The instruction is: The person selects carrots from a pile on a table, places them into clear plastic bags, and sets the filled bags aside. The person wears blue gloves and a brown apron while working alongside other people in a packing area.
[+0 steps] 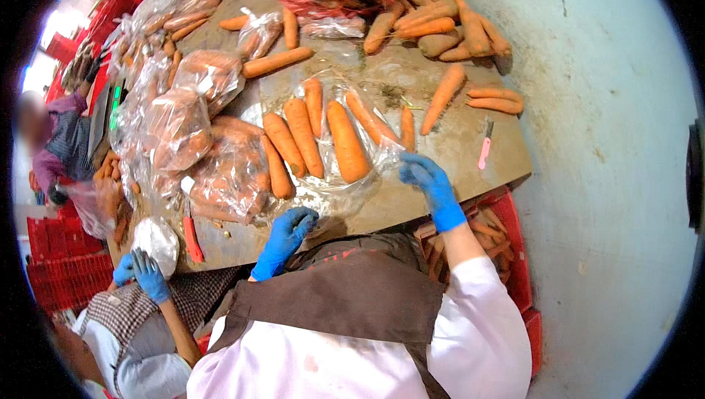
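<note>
Carrot bagging at a partial stage, judged from how things lie. On the tabletop (pixel 411 197), large carrots (pixel 347 142) lie side by side on or within clear film (pixel 316 197) in front of the person; which of them are inside cannot be told. To their left, filled bags (pixel 178 128) stand for finished work. The left hand (pixel 286 241), gloved in blue, is loosely curled at the near edge, with no visible hold, its palm hidden. The right hand (pixel 427 178), fingers partly extended, is beside the film's right end; whether it pinches any cannot be told. Apparently left to pack are loose carrots (pixel 444 98) on the right, a heap (pixel 433 20) beyond, and more carrots in a red crate (pixel 520 263) below.
</note>
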### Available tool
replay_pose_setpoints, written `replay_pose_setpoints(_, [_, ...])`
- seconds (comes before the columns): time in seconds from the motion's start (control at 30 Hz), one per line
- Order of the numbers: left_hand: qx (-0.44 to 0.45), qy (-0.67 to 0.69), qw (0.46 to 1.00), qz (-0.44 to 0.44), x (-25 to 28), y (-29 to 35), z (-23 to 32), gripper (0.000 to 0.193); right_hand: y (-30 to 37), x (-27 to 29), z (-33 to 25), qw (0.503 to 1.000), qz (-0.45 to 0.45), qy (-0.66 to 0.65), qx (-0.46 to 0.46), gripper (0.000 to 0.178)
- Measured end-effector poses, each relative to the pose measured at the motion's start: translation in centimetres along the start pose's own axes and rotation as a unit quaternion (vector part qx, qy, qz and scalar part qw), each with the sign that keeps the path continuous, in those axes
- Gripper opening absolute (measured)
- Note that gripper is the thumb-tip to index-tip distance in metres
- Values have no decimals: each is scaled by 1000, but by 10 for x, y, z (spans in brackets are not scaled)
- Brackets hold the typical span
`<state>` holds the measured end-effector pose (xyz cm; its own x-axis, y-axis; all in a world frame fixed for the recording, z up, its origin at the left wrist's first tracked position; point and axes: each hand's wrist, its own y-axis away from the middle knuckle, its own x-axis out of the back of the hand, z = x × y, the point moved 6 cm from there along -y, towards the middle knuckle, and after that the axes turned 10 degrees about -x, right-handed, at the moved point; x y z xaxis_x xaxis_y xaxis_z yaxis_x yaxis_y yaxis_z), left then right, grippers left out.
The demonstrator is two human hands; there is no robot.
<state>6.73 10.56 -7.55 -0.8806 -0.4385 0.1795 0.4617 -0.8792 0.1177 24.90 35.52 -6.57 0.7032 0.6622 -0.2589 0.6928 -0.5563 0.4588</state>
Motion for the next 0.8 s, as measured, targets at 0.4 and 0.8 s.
replay_pose_setpoints(0.4, [37,29,982,185,46,62,-23,19,-177,-70,-25,714,163,648,209,51])
replay_pose_setpoints(0.8, [-72,-379,902,192,52,-9,-15,51,-165,-87,-7,779,43,557,286,51])
